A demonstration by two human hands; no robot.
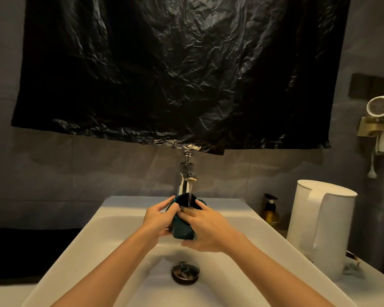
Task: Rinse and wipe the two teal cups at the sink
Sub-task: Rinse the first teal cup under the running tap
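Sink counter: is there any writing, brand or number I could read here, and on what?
None is readable.
Soap bottle: a faint mark low on its front, too small and blurred to read.
Kettle, hair dryer, teal cup: no writing shows.

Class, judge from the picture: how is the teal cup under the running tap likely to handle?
Probably slippery: water runs into the teal cup, and both the left hand and right hand grip it. Likely stiff and fairly heavy for its size; its glossy wall looks ceramic. Dropped, it might chip against the hard white sink.
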